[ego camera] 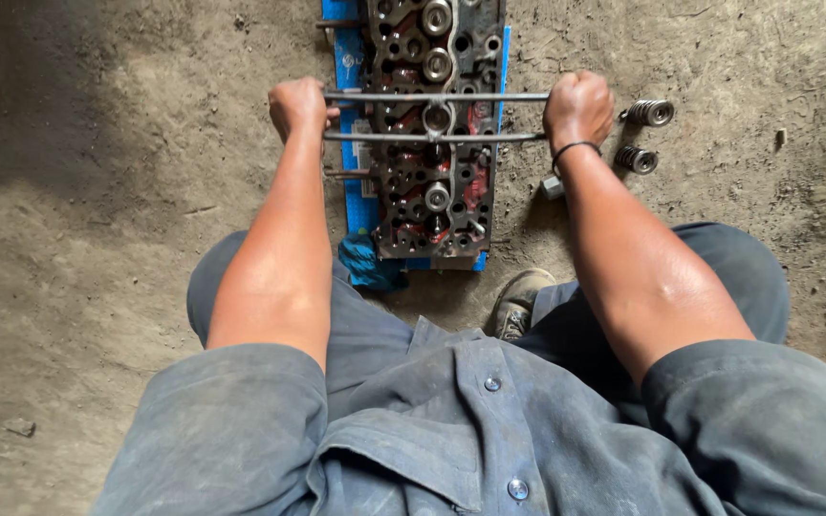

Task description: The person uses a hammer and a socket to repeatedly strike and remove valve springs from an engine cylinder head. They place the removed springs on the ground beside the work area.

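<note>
Both hands are closed in fists on a two-rod tool (437,117): the left hand (298,105) wraps its left ends, the right hand (578,107) its right ends, each grip shut tight around both rods. The tool's long axis runs left to right, crosswise over the cylinder head (435,143), whose own long axis runs straight away from the person. The rods meet at a ring in the middle, which sits over one valve spring near the head's centre line, so that point lies about midway between the two fists, neither hand clearly nearer. The head rests on blue sheeting (351,191) on the dirt floor (97,239). Two loose springs (644,134) lie just right of the right fist. A shoe (518,301) shows below the head.
</note>
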